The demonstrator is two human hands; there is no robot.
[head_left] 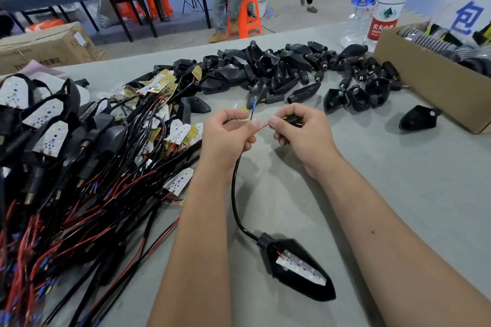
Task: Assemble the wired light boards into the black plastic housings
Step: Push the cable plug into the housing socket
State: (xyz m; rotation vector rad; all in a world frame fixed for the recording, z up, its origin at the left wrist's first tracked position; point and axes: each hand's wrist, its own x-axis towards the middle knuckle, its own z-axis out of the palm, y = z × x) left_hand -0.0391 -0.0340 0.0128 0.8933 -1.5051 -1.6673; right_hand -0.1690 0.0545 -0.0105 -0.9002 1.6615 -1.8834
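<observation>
A black pointed housing (300,281) lies near me on the table with a white light board (301,268) seated in it. Its black sheathed cable (235,194) curves up to my left hand (225,138), which pinches the thin wires. A black wire with a blue tip (252,111) sticks up from that hand. A red wire (261,127) runs across to my right hand (303,133), which pinches it and holds a small black stem piece (292,119).
A big tangle of wired boards and finished units (93,156) fills the left. A heap of empty black housings and stems (292,69) lies at the back. A cardboard box (435,79) and two water bottles (382,2) stand at the right.
</observation>
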